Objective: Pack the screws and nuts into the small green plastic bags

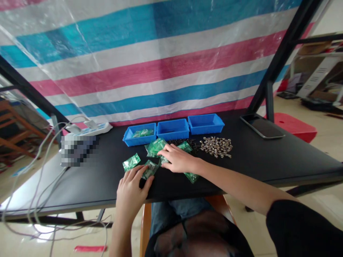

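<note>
My left hand (132, 185) is low over the black table, thumb and fingers apart, the fingertips at a small green-and-clear plastic packet (150, 169). Just beyond those fingers lies another green packet (131, 162). Palm down, my right hand (178, 159) reaches across a loose group of such packets, its fingers spread. A green packet (156, 147) shows past its fingertips, one more green packet (185, 146) behind the hand, and a further green packet (192, 177) partly under the wrist. What lies under the right palm is hidden.
At the back stand a blue tray (128, 142) with green packets, a middle blue tray (173, 135) and a right blue tray (206, 129). Small metal parts (216, 147) lie heaped beside dark screw-like pieces (197, 145). A phone (262, 126) lies right; a power strip (103, 127) with cables left.
</note>
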